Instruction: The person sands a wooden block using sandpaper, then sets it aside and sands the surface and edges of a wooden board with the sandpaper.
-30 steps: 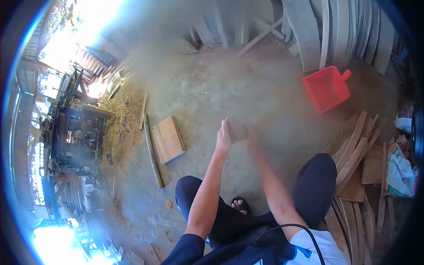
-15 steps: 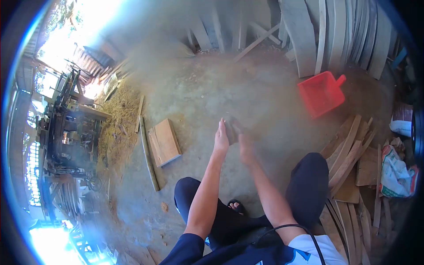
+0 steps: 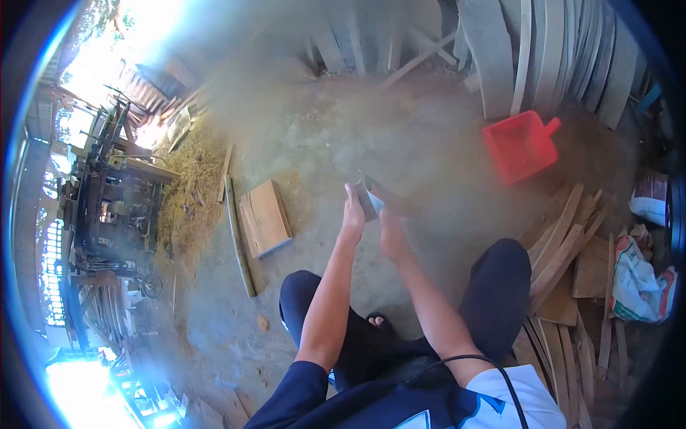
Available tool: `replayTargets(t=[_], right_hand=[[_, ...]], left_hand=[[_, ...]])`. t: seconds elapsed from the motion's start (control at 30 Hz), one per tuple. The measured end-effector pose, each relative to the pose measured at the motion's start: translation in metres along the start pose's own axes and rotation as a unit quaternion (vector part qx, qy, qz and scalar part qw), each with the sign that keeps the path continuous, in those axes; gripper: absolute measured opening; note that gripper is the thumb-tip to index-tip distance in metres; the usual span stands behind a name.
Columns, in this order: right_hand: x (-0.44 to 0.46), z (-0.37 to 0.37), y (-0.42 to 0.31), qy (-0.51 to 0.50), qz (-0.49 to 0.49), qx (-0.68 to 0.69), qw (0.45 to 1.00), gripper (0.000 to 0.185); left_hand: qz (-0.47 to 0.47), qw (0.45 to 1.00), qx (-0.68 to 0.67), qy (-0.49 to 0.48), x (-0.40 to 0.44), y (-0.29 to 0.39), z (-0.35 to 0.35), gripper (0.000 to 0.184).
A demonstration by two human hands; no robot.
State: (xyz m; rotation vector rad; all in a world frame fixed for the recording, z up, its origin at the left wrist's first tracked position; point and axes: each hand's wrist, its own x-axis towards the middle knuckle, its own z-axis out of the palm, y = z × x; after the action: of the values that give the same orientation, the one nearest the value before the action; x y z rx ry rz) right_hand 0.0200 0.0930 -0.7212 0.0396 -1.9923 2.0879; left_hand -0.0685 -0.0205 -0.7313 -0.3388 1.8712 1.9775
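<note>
In front of my knees, my left hand (image 3: 354, 209) grips the edge of a thin, dark, phone-like slab (image 3: 367, 203). A pale bluish patch shows on its right side. My right hand (image 3: 389, 225) is close against that side; its fingers are smeared and partly lost in the haze, so I cannot tell whether they grip the slab. Both forearms reach forward over the concrete floor (image 3: 321, 161).
To the left lie a flat cardboard box (image 3: 266, 218) and a long wooden pole (image 3: 239, 243). A red dustpan (image 3: 520, 146) lies at the upper right. Wood strips (image 3: 561, 261) and a white sack (image 3: 638, 279) are on the right. Boards (image 3: 489, 57) lean behind.
The slab now shows more of its surface and a pale patch. My right hand has shifted from upright beside it to lower against its side. The view has tilted slightly.
</note>
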Motion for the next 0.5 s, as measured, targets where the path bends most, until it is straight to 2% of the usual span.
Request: replayTargets(t=[0.03,0.1,0.13,0.17,0.23,0.3,0.37,0.43,0.47,0.5], right_hand=[[0.007,-0.005,0.027,0.008,-0.012,-0.020,1.000,0.052],[-0.003,-0.023,0.102,0.033,0.134,-0.087,0.987,0.051],[-0.005,-0.018,0.105,0.045,0.164,-0.061,0.984,0.051],[-0.006,-0.014,0.107,0.057,0.192,-0.034,0.979,0.051],[0.015,-0.007,0.042,0.087,0.155,0.122,0.976,0.051],[0.032,0.001,-0.032,0.048,0.088,0.051,0.994,0.052],[0.019,0.003,-0.041,0.022,0.079,-0.006,0.997,0.052],[0.020,-0.004,0.012,0.033,0.094,-0.024,0.995,0.052],[0.021,-0.009,0.043,0.044,0.099,-0.020,0.994,0.051],[0.014,-0.014,0.088,0.067,0.109,0.012,0.992,0.051]], left_hand=[[-0.008,1.000,-0.005,0.015,-0.001,0.009,0.007,0.081],[-0.029,0.998,-0.013,0.055,-0.018,0.026,0.017,0.081],[-0.043,0.997,-0.009,0.068,-0.013,0.022,0.016,0.081],[-0.010,0.997,0.016,0.069,-0.007,0.013,0.012,0.080],[0.051,0.995,0.058,0.064,0.005,-0.006,0.011,0.080],[0.046,0.997,0.034,0.043,0.002,0.010,0.016,0.079],[0.022,0.999,0.013,0.044,-0.021,0.015,0.015,0.079],[0.014,0.999,0.000,0.053,-0.023,0.032,0.017,0.078],[-0.009,0.997,-0.041,0.064,-0.012,0.019,0.010,0.077],[-0.004,0.997,-0.022,0.067,-0.006,0.011,0.005,0.076]])
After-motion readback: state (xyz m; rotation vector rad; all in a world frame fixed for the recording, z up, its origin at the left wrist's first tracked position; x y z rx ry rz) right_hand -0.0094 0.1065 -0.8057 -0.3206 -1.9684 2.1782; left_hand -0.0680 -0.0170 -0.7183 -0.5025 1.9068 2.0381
